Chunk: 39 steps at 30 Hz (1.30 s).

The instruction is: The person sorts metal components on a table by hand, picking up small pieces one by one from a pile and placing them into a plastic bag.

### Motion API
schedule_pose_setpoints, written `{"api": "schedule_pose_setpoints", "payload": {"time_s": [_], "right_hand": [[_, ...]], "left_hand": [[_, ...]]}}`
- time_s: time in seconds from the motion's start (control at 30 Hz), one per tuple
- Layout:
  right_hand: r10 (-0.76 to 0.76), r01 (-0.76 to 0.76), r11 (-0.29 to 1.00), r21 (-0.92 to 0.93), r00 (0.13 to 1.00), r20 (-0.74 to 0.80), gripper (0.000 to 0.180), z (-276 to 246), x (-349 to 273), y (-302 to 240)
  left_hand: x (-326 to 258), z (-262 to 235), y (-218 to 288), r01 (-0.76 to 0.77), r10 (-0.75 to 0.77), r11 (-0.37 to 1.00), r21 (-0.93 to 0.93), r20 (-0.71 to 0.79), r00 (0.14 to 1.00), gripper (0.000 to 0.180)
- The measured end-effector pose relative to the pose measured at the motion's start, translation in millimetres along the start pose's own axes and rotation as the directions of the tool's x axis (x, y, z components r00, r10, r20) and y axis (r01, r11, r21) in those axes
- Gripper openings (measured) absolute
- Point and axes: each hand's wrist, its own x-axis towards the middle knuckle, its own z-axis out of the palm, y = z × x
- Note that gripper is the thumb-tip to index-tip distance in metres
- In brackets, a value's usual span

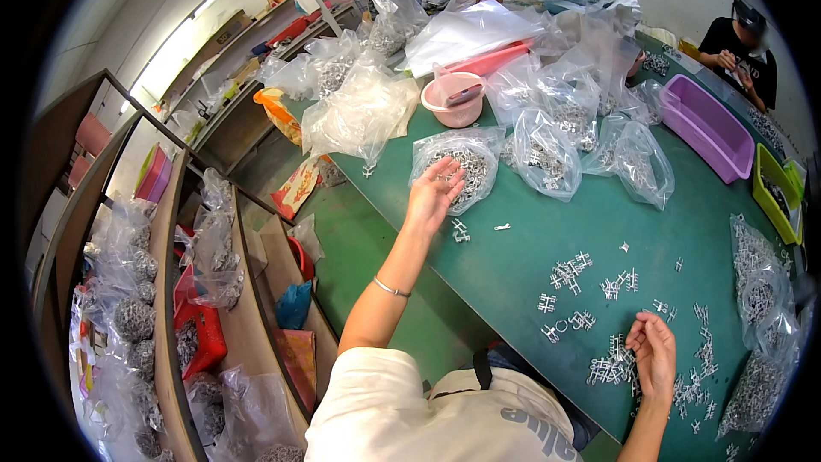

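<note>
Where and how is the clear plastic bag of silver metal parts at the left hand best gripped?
Probably pinch the clear plastic bag by its upper right film edge, coming from the right: bare film shows beyond the silver metal parts, while the left hand covers the left.

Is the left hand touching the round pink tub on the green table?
Apart: in the head view, part of the clear bag of metal pieces shows between the left hand and the pink tub.

One bag of metal parts (494,151) at left hand (437,192); one pink tub (450,115) beyond; one purple basin (706,132) well beyond right hand (653,354).
</note>
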Motion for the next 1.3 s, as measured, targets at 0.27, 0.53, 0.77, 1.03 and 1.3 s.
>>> {"api": "schedule_pose_setpoints", "payload": {"time_s": [0.27, 0.53, 0.77, 1.03, 1.3], "right_hand": [[0.019, -0.020, 0.999, -0.032, 1.000, -0.014, 0.017, 2, 0, 0], [0.020, -0.021, 0.999, -0.028, 1.000, -0.021, 0.018, 1, 0, 2], [0.041, -0.042, 0.999, -0.028, 0.999, -0.013, 0.018, 4, 1, 2], [0.036, -0.036, 0.999, 0.000, 0.999, -0.025, 0.017, 2, 2, 3], [0.024, -0.024, 1.000, -0.018, 1.000, -0.006, 0.018, 2, 2, 1]], "left_hand": [[-13, 16, -1, -0.137, 0.141, 0.937, 0.321, 0.011, 0.990, 0.059], [-40, 13, -12, -0.317, 0.218, 0.367, 0.875, 0.250, 0.943, 0.022], [-71, 4, -26, -0.382, 0.026, -0.197, 0.903, 0.394, 0.919, 0.012], [-60, 6, -30, -0.278, 0.027, 0.504, 0.817, 0.307, 0.951, 0.016], [4, -10, -1, 0.225, -0.224, 0.972, -0.064, 0.022, 0.974, 0.020]]}}
